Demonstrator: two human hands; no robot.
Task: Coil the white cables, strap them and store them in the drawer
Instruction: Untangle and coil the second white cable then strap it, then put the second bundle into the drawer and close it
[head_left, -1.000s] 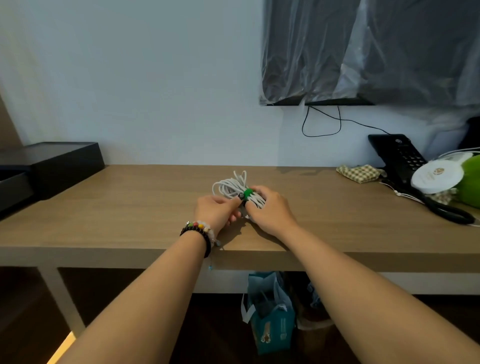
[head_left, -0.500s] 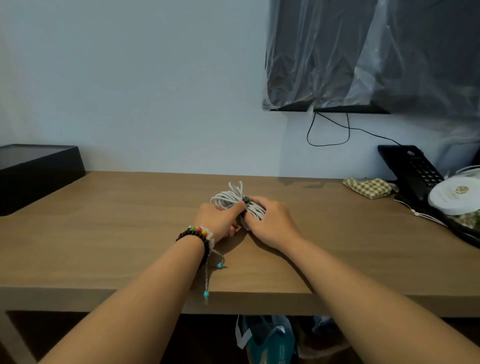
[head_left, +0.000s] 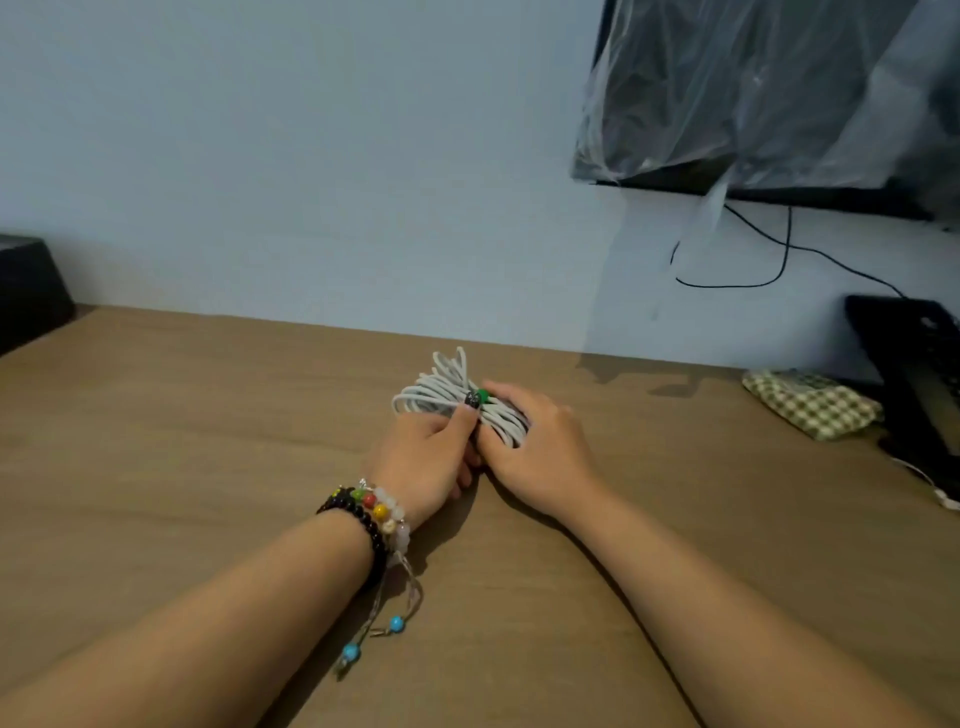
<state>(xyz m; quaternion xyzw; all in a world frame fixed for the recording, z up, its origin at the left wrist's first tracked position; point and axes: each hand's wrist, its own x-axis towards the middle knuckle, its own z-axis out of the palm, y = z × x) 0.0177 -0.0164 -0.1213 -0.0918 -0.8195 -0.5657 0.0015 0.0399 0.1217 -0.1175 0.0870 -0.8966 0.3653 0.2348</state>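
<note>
A pale blue wall is rising behind the wooden desk; a plastic-draped dark screen is hanging above the desk's right end.

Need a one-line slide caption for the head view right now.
Both hands, left and right, grip a coiled white cable at its green strap on the wooden desk.

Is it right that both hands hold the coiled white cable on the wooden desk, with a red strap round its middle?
Not quite: the strap is green, not red, as the head view shows. The rest stands: the left hand and right hand hold the coiled white cable on the wooden desk.
</note>
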